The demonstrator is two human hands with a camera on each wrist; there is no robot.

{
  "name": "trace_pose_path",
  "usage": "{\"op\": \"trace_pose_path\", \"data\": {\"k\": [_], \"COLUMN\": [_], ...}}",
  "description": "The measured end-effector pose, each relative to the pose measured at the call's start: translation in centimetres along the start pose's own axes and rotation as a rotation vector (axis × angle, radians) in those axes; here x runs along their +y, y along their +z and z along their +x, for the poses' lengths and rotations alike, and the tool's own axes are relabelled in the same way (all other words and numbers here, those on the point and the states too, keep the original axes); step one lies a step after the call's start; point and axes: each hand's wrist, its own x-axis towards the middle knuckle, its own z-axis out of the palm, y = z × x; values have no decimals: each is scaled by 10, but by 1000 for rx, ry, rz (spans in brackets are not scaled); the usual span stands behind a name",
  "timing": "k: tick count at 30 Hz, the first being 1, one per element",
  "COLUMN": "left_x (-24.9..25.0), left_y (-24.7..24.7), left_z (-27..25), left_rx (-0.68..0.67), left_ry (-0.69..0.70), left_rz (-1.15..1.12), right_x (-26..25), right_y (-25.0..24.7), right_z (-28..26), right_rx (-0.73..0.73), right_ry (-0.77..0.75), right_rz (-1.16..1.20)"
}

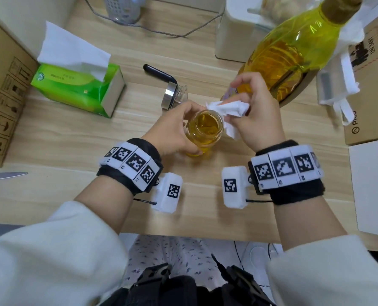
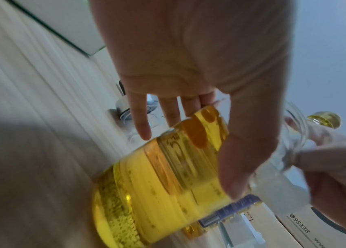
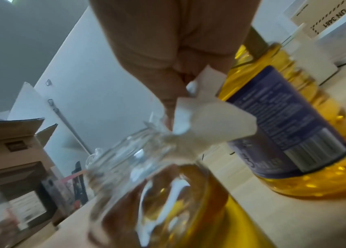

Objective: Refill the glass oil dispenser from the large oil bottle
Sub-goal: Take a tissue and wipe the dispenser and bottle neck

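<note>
The glass oil dispenser (image 1: 205, 131) stands uncapped on the wooden table, filled with yellow oil well up its body. My left hand (image 1: 183, 127) grips its side, thumb near me and fingers at the far side; the left wrist view shows the dispenser (image 2: 167, 184) under my thumb (image 2: 242, 159). My right hand (image 1: 245, 111) pinches a crumpled white tissue (image 1: 227, 111) against the right rim; in the right wrist view the tissue (image 3: 205, 127) touches the dispenser (image 3: 146, 184). The large oil bottle (image 1: 294, 47) stands upright behind my right hand. The dispenser's metal lid (image 1: 172, 93) with a black handle lies behind.
A green tissue box (image 1: 77, 87) sits at the left, beside a cardboard box (image 1: 2, 96). Another cardboard box (image 1: 371, 85) with white bags stands at the right, a white container (image 1: 234, 29) and a grey cable (image 1: 161, 29) at the back. A knife blade (image 1: 4, 175) pokes in at the left.
</note>
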Motion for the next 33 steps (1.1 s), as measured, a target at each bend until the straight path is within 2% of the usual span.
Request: {"op": "trace_pose_path", "data": {"k": [5, 10, 15, 21, 28, 33], "left_x": [0, -2, -4, -8, -5, -1], "left_y": [2, 6, 11, 17, 19, 16], "left_z": [-1, -2, -4, -10, -9, -11], "left_rx": [50, 95, 149, 179, 156, 155], "left_ry": [7, 22, 28, 26, -100, -39], "left_rz": [-21, -31, -93, -160, -90, -117], "right_x": [8, 4, -7, -28, -51, -57], "right_y": [1, -1, 2, 15, 35, 39], "right_z": [-24, -37, -50, -56, -33, -5], "right_rx": [116, 126, 33, -22, -247, -272], "right_ry": [5, 22, -9, -129, -291, -289], "right_rz": [-13, -41, -125, -228, -448, -511]}}
